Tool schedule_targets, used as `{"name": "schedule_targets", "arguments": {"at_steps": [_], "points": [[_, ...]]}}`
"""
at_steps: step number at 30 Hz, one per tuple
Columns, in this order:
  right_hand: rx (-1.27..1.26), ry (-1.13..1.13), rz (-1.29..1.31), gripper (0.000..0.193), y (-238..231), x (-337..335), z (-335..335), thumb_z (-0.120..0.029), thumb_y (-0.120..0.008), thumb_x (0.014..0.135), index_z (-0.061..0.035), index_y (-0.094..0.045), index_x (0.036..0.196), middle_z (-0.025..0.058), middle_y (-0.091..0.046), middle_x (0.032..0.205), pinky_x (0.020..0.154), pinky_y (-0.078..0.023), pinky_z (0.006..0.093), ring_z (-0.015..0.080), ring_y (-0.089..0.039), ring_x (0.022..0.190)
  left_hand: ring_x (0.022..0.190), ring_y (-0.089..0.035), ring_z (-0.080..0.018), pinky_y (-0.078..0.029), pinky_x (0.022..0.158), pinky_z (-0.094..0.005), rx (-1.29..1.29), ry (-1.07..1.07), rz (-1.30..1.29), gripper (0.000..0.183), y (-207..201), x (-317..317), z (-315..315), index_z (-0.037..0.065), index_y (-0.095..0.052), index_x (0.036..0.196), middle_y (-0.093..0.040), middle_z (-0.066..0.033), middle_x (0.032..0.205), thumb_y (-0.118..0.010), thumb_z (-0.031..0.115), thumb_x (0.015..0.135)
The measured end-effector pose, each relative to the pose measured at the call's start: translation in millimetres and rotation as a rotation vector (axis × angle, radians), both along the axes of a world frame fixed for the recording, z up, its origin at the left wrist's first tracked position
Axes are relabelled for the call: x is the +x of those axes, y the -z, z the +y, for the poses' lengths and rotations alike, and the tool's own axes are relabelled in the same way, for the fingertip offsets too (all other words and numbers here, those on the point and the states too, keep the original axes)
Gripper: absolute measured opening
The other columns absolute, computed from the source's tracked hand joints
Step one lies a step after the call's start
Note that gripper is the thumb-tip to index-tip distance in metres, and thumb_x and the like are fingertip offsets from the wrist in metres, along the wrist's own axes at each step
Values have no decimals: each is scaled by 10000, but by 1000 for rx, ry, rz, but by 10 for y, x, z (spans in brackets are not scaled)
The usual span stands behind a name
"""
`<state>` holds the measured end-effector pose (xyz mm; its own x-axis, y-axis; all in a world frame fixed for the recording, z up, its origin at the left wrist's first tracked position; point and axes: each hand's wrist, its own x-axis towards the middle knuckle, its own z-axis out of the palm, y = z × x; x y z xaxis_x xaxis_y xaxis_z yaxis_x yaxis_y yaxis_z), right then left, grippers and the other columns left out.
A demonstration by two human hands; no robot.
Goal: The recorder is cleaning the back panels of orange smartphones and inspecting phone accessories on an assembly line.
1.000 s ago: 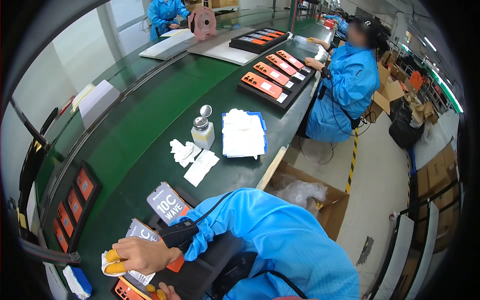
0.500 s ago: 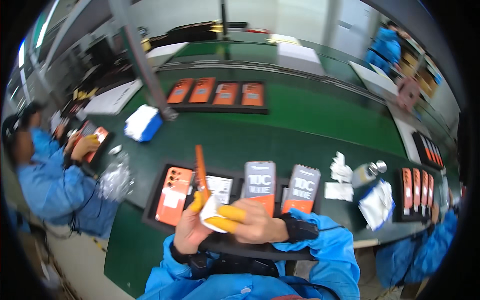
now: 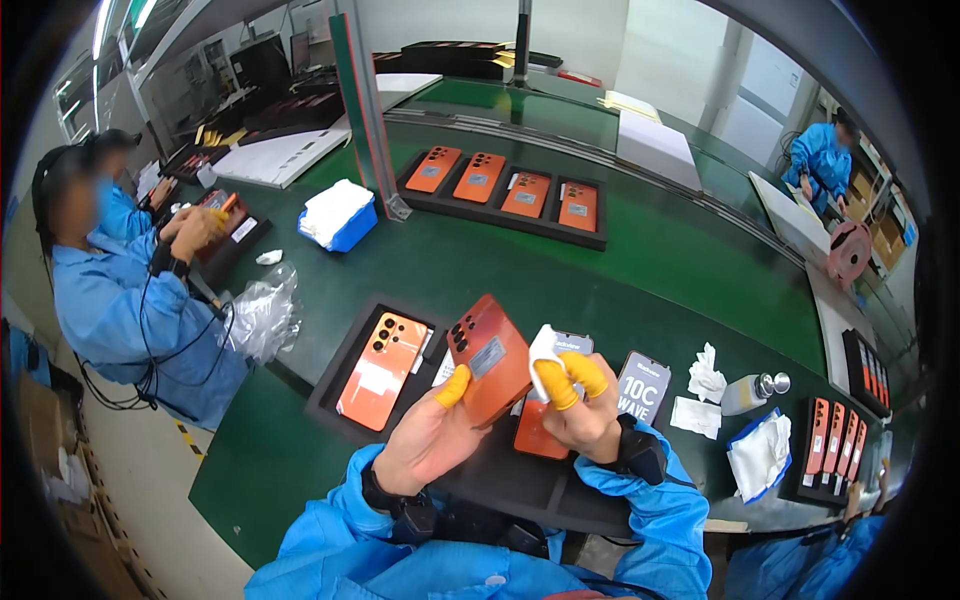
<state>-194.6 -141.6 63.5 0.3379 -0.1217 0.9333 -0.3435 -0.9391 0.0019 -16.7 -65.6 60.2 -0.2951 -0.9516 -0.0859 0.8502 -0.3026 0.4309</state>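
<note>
My left hand (image 3: 428,440), with a yellow finger cot on its thumb, grips an orange smartphone (image 3: 492,362) tilted over the tray, its back and camera rings showing. My right hand (image 3: 582,412), in yellow finger cots, pinches a white wipe (image 3: 545,362) at the phone's right edge. Below lies a black compartment tray (image 3: 490,478). An orange phone (image 3: 378,370) lies back up in its left compartment. To the right are a phone with a grey printed front (image 3: 641,388) and another phone (image 3: 540,430), partly hidden by my right hand.
Behind stands a black tray (image 3: 500,218) of orange phones. Blue boxes of white wipes (image 3: 340,215) (image 3: 760,455), crumpled wipes (image 3: 706,378), a dispenser bottle (image 3: 742,396) and a plastic bag (image 3: 262,312) are on the green table. Co-workers (image 3: 130,300) work at left; another tray (image 3: 832,445) stands at right.
The held phone has turned from edge-on to showing its back. My right hand and the wipe have moved right, to the phone's other edge. The whole view has shifted.
</note>
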Motion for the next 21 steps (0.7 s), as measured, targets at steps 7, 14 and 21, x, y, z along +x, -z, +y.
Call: {"name": "schedule_targets", "arguments": {"at_steps": [7,14,21], "points": [[-31,152,-2,540,28,126,-112,41,-593,468,39,-653,1005,156,-575,954,547,-444,364,291,-551,663,922,-579,-178,-431,723,-343,155,0,162,268,81,16,-273,81,-574,1060,-646,-44,1066,-413,279,977],[-20,27,86,460,111,133,-6,-75,-597,432,27,-666,875,153,-602,968,534,-433,353,271,-562,684,975,-575,-254,-457,824,-395,152,28,262,345,97,-19,-406,22,-529,1126,-602,-152,1109,-325,269,1000],[-73,-40,95,441,126,124,63,-140,-591,420,8,-674,827,141,-610,944,572,-448,367,272,-567,726,1158,-516,-295,-408,1008,-434,122,-16,344,393,74,-33,-348,-42,-449,1257,-538,-189,1234,-369,238,993]]}}
